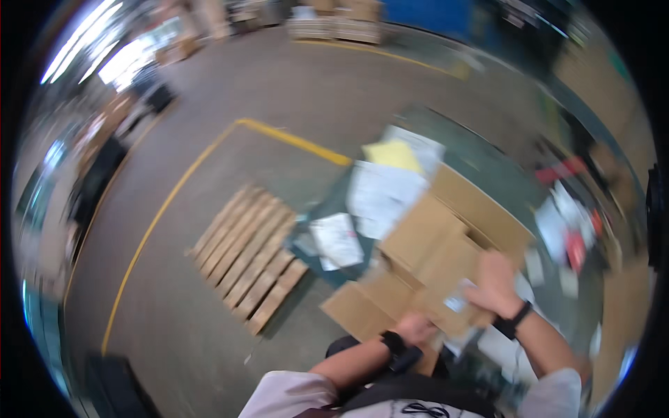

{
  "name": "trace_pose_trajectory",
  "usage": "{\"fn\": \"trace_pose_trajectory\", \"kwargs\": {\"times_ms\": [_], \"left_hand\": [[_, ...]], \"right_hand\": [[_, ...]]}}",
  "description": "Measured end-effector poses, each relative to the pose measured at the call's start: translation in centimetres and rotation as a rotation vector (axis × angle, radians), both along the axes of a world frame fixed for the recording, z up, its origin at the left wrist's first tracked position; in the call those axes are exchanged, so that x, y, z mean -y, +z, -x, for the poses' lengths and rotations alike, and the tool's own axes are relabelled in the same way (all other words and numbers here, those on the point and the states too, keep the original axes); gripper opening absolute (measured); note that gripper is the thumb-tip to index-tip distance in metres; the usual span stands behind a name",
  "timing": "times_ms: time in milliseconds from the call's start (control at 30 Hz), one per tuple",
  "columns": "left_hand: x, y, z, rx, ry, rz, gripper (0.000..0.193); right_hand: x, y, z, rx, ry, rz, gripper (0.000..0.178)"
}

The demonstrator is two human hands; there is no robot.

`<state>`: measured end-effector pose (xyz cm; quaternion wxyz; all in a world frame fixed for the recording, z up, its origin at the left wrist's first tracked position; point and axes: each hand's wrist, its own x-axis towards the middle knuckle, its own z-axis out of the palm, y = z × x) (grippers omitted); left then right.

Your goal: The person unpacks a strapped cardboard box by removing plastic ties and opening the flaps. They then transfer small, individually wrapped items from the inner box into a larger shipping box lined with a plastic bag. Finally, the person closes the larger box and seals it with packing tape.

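An open brown cardboard box [422,235] lies in front of me on a green-topped table [446,132], its flaps spread. At its near side, my left hand [416,329] is closed at the edge of a cardboard panel [440,282]. My right hand [493,284] is bent over the same panel from the right, fingers curled in. Beside those fingers is a small whitish patch [456,302], perhaps a label or a bit of film; blur hides which. Both wrists wear dark bands.
Papers [385,195] and a yellow sheet [392,155] lie beyond the box; another printed sheet [336,240] is at its left. A wooden pallet [247,258] stands on the floor to the left, near a yellow floor line [296,141]. Red and white items [573,226] clutter the right.
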<state>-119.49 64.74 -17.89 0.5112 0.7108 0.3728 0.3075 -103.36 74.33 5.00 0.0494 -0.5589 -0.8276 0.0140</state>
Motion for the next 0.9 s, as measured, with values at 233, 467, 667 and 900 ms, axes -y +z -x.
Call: {"fn": "trace_pose_trajectory", "kwargs": {"times_ms": [233,467,667,900], "left_hand": [[0.3,0.7,0.9,1.096,0.056,1.29,0.044],[-0.5,-4.3,3.5,0.836,-0.029,1.367,0.046],[-2.0,7.9,5.7,0.682,0.006,1.106,0.031],[2.2,24.3,-7.5,0.139,-0.393,0.508,0.045]], "right_hand": [[7.1,5.0,1.8,-0.018,-0.007,-0.125,0.075],[8.0,0.8,0.6,-0.4,-0.093,0.171,0.101],[17.7,6.4,-3.0,-0.645,-0.227,-0.018,0.097],[29.0,4.6,-18.0,-1.88,-0.408,-0.183,0.094]]}}
